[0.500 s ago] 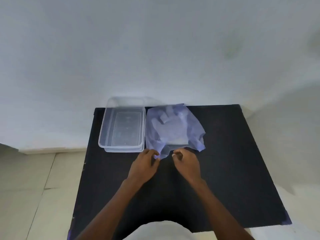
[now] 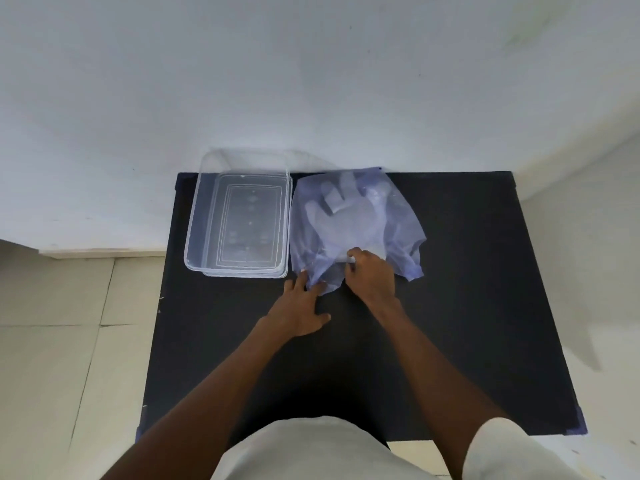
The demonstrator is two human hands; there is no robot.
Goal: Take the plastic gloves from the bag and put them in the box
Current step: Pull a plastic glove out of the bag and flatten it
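Clear plastic box point(image 2: 239, 220) sits at the desk's point(image 2: 485, 306) far-left edge, bag point(image 2: 353, 230) with gloves point(image 2: 346, 216) just beside. Left hand point(image 2: 301, 306), formerly pinching, now lies flat on the bag's mouth; right hand point(image 2: 372, 275) has advanced, gripping the bag. Right half open.

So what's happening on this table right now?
A person is working at a thin bluish bag that lies on a black table, with plastic gloves showing through it. The left hand presses the bag's near edge flat, fingers spread. The right hand reaches into the bag's opening. The clear box to the left holds nothing so far.
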